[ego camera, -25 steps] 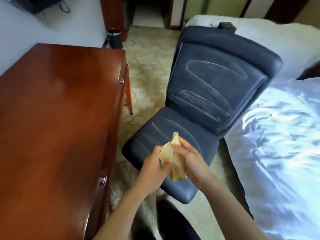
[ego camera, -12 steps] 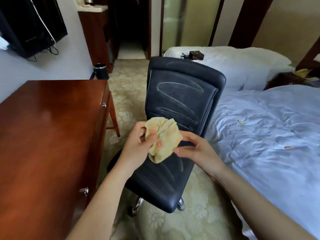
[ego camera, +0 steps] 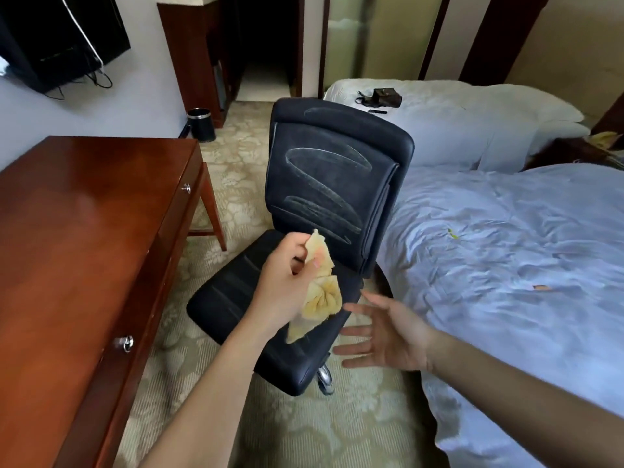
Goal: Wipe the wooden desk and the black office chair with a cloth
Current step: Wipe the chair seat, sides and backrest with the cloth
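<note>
My left hand [ego camera: 285, 282] grips a bunched yellow cloth [ego camera: 320, 292] above the seat of the black office chair [ego camera: 334, 170]. The cloth hangs down from my fingers, clear of the seat. The chair's backrest shows pale curved streaks. My right hand [ego camera: 388, 336] is held to the right of the cloth with fingers spread, holding nothing, over the seat's right edge. The glossy wooden desk [ego camera: 74, 238] fills the left side, with round metal drawer knobs on its front.
A bed with pale blue sheets [ego camera: 506, 265] lies right of the chair, and a second white bed [ego camera: 456, 116] holds a small dark object. A black bin [ego camera: 201, 125] stands by the wall. A dark screen [ego camera: 50, 38] hangs top left. Patterned carpet covers the floor.
The view has lifted from the seat to the room. My right hand has let go of the cloth and moved down and right, open. My left hand alone holds the cloth now.
</note>
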`<control>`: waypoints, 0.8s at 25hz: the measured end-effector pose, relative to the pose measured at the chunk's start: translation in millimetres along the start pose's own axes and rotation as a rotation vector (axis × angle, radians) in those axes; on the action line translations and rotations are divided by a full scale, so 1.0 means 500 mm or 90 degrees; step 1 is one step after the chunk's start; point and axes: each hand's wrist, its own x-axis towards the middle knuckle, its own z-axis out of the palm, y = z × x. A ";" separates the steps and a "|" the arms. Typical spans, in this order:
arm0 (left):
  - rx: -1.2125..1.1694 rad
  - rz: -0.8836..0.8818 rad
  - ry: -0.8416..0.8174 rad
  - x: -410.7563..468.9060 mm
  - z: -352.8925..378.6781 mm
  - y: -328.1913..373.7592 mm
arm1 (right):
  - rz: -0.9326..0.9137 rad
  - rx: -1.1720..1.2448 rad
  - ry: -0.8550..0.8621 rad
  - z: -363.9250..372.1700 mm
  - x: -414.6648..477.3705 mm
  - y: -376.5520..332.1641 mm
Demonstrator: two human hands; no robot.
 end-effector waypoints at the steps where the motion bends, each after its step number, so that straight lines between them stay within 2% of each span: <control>1: 0.028 0.004 -0.030 -0.007 0.013 -0.003 | 0.012 0.044 -0.036 0.005 0.005 0.022; 4: 0.120 0.024 -0.097 -0.019 0.050 -0.013 | -0.012 0.158 -0.115 0.035 0.007 0.068; 6: 0.151 0.012 -0.083 -0.020 0.061 -0.015 | -0.048 0.184 -0.131 0.041 -0.002 0.074; 8: 0.127 -0.065 -0.082 -0.014 0.053 -0.015 | -0.095 0.203 -0.152 0.033 -0.019 0.062; 11: 0.001 -0.200 -0.206 -0.014 0.033 -0.007 | -0.182 0.184 -0.188 0.016 -0.047 0.032; 12: -0.029 -0.218 -0.216 -0.016 0.034 -0.004 | -0.219 0.146 -0.178 0.012 -0.054 0.020; 14: -0.052 -0.234 -0.172 -0.016 0.043 0.004 | -0.353 0.006 -0.128 0.006 -0.069 -0.005; 17: -0.115 -0.243 -0.117 -0.023 0.064 0.015 | -0.581 -0.265 0.019 0.003 -0.102 -0.045; 18: -0.107 -0.230 -0.112 -0.027 0.069 0.017 | -0.616 -0.281 0.048 0.002 -0.113 -0.056; 20: -0.061 -0.191 -0.110 -0.040 0.073 0.020 | -0.608 -0.180 0.069 0.001 -0.134 -0.070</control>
